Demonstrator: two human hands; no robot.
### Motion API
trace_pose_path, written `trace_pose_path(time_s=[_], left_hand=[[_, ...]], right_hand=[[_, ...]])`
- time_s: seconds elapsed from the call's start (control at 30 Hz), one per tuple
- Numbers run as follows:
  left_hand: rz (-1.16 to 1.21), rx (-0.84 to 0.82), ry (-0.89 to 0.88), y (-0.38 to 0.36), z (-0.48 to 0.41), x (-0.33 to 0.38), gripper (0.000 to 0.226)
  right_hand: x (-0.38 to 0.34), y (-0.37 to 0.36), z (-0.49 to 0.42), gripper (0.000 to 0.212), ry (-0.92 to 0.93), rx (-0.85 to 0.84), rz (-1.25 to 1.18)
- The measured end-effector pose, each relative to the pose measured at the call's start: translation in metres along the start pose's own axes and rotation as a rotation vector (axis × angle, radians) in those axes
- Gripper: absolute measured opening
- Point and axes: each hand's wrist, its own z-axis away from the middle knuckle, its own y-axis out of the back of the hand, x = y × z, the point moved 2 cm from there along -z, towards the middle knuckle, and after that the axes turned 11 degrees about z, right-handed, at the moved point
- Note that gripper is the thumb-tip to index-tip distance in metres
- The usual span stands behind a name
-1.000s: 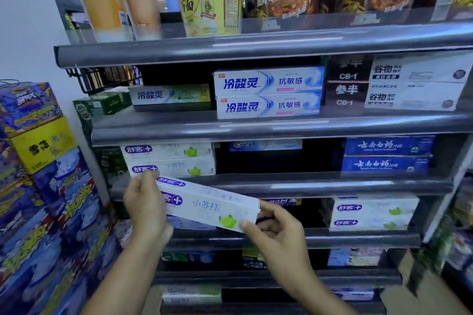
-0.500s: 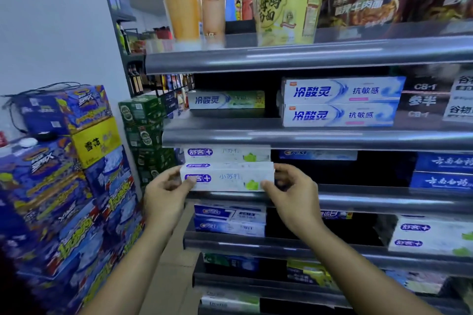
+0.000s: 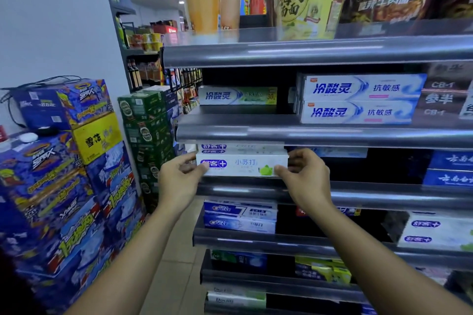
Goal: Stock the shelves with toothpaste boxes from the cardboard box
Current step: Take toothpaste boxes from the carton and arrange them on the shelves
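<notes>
A white toothpaste box [image 3: 243, 164] with a blue logo and a green leaf mark sits at the left end of the third shelf [image 3: 332, 193], in front of two more white boxes [image 3: 230, 147] of the same brand. My left hand [image 3: 179, 181] pinches its left end and my right hand [image 3: 305, 179] pinches its right end. The cardboard box is out of view.
Blue-and-white toothpaste boxes [image 3: 358, 98] lie on the shelf above, noodle cups [image 3: 307, 0] on the top shelf. Crest boxes [image 3: 239, 218] sit one shelf below. Stacked blue drink cartons [image 3: 64, 186] and green beer cases [image 3: 146, 130] stand at the left by a white wall.
Both hands lifted the white box from below shelf level and set it onto the third shelf in front of the matching boxes. The camera swung left and closer.
</notes>
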Motion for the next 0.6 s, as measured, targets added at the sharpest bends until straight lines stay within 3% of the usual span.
trace_pose_path(time_s=[0.2, 0.37, 0.53, 0.6], left_hand=[[-0.161, 0.038, -0.021, -0.003, -0.010, 0.000, 0.047], [-0.241, 0.033, 0.072, -0.003, -0.013, -0.010, 0.019], [-0.197, 0.073, 0.104, -0.003, -0.006, -0.013, 0.035], [-0.232, 0.129, 0.002, 0.000, 0.008, -0.009, 0.029]], right_hand=[[-0.004, -0.007, -0.004, 0.035, 0.005, -0.023, 0.130], [-0.005, -0.011, -0.001, 0.042, 0.006, -0.090, 0.341], [-0.005, -0.007, 0.002, 0.041, 0.042, -0.116, 0.271], [-0.005, 0.001, 0.009, 0.038, 0.112, -0.077, 0.219]])
